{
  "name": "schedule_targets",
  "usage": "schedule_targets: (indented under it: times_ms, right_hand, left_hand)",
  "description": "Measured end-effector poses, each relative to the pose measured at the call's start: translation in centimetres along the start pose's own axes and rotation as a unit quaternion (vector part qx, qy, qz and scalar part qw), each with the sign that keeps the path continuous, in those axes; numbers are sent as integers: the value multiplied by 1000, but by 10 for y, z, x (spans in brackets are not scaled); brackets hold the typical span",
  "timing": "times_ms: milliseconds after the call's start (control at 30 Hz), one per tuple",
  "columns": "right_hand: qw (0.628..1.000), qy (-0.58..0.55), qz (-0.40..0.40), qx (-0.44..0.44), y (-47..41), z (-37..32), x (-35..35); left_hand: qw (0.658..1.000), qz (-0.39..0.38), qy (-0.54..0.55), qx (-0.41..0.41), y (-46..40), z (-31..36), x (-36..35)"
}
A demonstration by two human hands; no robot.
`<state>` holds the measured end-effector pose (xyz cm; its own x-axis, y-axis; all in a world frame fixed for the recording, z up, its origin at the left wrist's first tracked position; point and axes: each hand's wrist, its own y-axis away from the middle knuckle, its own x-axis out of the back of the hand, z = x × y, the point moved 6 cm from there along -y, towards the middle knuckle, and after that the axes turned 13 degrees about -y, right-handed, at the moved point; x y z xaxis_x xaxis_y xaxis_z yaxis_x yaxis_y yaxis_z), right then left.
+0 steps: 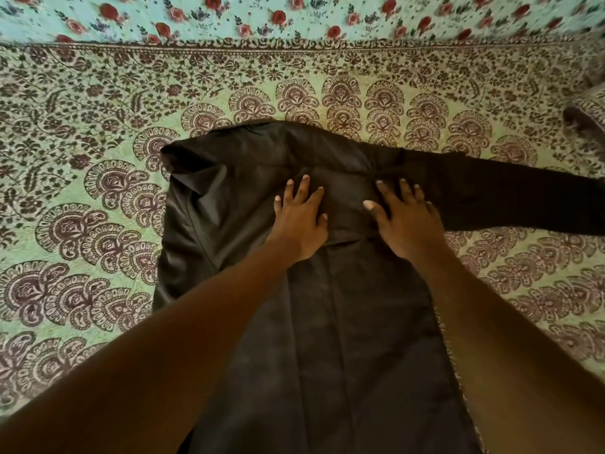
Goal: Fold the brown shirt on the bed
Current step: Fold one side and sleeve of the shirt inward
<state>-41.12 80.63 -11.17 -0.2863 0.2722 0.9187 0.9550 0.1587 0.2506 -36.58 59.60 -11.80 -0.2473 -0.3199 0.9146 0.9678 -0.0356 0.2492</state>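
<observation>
The dark brown shirt lies spread on the patterned bed, one sleeve stretched rightward. Left hand and right hand press flat on its upper middle, fingers splayed wide.

Brown shirt hem and right sleeve end, off-frame.

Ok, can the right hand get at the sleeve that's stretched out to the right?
Probably yes. The right hand lies flat on the shirt just beside where that sleeve starts, and nothing lies on the sleeve or between them.
</observation>
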Motion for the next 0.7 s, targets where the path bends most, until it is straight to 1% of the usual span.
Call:
schedule_targets:
  times_ms: [67, 100, 167, 200, 267, 300, 333, 400, 433, 467, 500, 533, 567, 600, 633, 700]
  right_hand:
    - [998, -2, 11, -56, -4, 16, 10]
    - [998, 6, 30, -62, -5, 18, 17]
    - [996, 25, 75, -28, -1, 6, 22]
    - [996, 32, 78, 4, 4, -3, 20]
    - [996, 40, 40, 71, 17, -22, 5]
    - [995, 45, 12, 88, 22, -27, -4]
    - [995, 48, -9, 87, 24, -27, -10]
    - [998, 32, -30, 50, 20, -23, -12]
    - [999, 24, -25, 30, 20, -22, -11]
    - [999, 25, -4, 20, 21, -24, -10]
    - [999, 29, 29, 30, 23, -32, -9]
    - [996, 31, 58, 58, 29, -44, -11]
    - [993, 27, 66, 94, 36, -59, -14]
    - [989, 25, 55, 134, 44, -73, -22]
    - [986, 29, 23, 163, 51, -85, -32]
    - [985, 44, -35, 164, 59, -93, -44]
  left_hand:
    - [1000, 5, 22, -16, 3, -5, 1]
    - [999, -1, 26, -25, 4, -8, 0]
    - [999, -21, 35, -28, 1, -12, 0]
    - [998, -30, 42, -24, -1, -12, 2]
    - [998, -32, 51, -17, -1, -11, 11]
    - [998, -19, 51, -14, 2, -11, 15]
    - [999, 2, 48, -12, 9, -11, 18]
    - [998, 46, 36, 0, 39, -16, 20]
    - [998, 64, 19, 7, 59, -20, 17]
    - [996, 83, -15, 9, 81, -24, 12]
    - [993, 102, -59, 12, 103, -29, 7]
    - [988, 115, -101, 20, 123, -34, 1]
    - [984, 120, -128, 34, 140, -40, -5]
    - [983, 115, -133, 53, 152, -48, -11]
    - [985, 108, -114, 71, 160, -55, -16]
    - [992, 89, -39, 86, 171, -62, -21]
